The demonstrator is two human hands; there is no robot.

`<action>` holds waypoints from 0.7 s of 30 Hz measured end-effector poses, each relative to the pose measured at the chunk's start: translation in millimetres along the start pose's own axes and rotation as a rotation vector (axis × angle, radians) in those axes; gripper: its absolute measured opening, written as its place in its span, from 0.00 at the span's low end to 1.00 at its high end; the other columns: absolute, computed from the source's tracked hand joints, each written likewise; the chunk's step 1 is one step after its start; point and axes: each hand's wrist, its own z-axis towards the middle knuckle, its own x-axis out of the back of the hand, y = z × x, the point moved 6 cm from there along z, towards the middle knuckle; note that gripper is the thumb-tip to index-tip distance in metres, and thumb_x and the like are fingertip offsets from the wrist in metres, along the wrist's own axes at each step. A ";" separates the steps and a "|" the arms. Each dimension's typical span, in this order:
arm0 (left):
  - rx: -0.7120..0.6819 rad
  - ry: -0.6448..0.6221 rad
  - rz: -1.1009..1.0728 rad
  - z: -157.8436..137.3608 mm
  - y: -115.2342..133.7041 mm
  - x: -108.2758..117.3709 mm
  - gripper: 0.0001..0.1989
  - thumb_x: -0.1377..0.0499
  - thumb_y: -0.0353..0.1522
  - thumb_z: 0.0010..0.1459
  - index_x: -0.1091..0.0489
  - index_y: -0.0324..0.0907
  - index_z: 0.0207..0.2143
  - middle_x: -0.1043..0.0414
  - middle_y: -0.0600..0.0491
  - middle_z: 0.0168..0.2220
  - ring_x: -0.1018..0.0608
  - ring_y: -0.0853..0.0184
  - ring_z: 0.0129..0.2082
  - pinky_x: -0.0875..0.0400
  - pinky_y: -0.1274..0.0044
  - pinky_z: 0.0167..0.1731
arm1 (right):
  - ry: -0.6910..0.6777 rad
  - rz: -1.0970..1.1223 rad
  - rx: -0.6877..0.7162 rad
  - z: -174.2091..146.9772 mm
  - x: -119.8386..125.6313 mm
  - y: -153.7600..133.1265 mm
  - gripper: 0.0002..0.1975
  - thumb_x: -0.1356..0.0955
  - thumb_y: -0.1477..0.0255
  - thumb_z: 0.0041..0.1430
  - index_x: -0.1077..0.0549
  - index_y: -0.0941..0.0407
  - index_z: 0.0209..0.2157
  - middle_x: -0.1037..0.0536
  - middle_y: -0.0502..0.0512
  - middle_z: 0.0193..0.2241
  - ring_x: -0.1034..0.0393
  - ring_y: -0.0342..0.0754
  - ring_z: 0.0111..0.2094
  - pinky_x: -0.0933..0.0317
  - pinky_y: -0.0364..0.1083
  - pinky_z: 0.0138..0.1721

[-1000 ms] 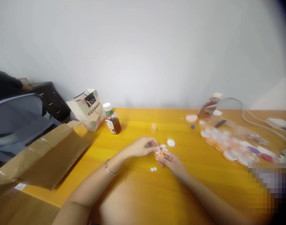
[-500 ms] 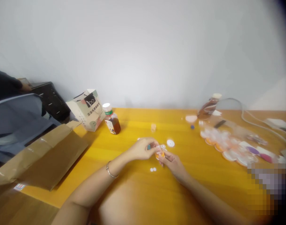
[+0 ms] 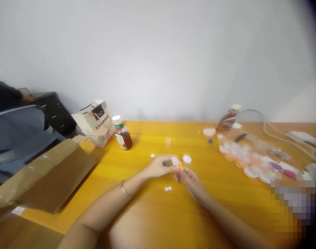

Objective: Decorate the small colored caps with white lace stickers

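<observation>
A small orange-and-white piece is pinched between my two hands in the middle of the table; blur hides its kind. My left hand is closed around its left side, and a teal bit shows among the fingers. From the right, my right hand grips the orange end with thumb and fingers. A white round disc lies just beyond my right hand. Two small white discs rest on the near side of my hands, and another white disc lies past my left hand.
A small clear container stands farther back. Left are a juice bottle, a paper bag and an open cardboard box. Right are a brown bottle, clear round-lobed packaging and a cable. A person's dark sleeve shows far left.
My hands have shifted slightly and the left fingers have lowered, showing more of the orange-and-white piece. The small disc beyond my left hand is now plainly visible. The whole view has moved a little.
</observation>
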 end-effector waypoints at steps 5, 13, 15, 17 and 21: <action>-0.028 0.131 0.070 -0.3 -4.7 2.6 0.16 0.43 0.41 0.49 0.32 0.34 0.31 0.31 0.49 0.32 0.27 0.70 0.30 0.34 0.78 0.34 | -0.045 0.296 -0.153 -3.1 -6.2 2.5 0.15 0.35 0.57 0.51 0.31 0.55 0.29 0.32 0.51 0.23 0.38 0.44 0.25 0.43 0.43 0.29; -0.106 0.195 0.186 1.0 1.8 7.7 0.14 0.41 0.39 0.48 0.29 0.34 0.29 0.30 0.50 0.31 0.28 0.68 0.33 0.35 0.78 0.37 | -0.013 0.359 -0.147 -2.2 -3.5 5.7 0.12 0.32 0.61 0.49 0.28 0.55 0.30 0.29 0.52 0.27 0.36 0.44 0.30 0.41 0.43 0.35; -0.104 0.234 0.200 -0.1 1.9 7.3 0.13 0.42 0.38 0.49 0.29 0.35 0.28 0.29 0.50 0.29 0.28 0.69 0.31 0.34 0.78 0.35 | 0.026 0.257 -0.073 -1.5 -0.3 3.8 0.12 0.32 0.62 0.48 0.28 0.56 0.29 0.29 0.52 0.26 0.36 0.44 0.29 0.42 0.43 0.34; -0.092 0.305 0.243 -1.8 0.3 8.7 0.13 0.41 0.38 0.48 0.28 0.35 0.26 0.29 0.50 0.28 0.28 0.69 0.30 0.34 0.78 0.36 | 0.085 0.136 -0.002 -1.1 3.7 1.3 0.12 0.31 0.61 0.47 0.28 0.57 0.28 0.29 0.52 0.25 0.37 0.45 0.28 0.41 0.44 0.34; -0.086 0.393 0.340 -3.3 -4.2 13.1 0.12 0.39 0.38 0.46 0.27 0.37 0.27 0.28 0.50 0.30 0.27 0.67 0.34 0.35 0.77 0.38 | 0.148 -0.088 0.068 -0.3 8.1 -3.0 0.13 0.32 0.61 0.48 0.28 0.57 0.27 0.28 0.52 0.24 0.36 0.46 0.29 0.41 0.45 0.35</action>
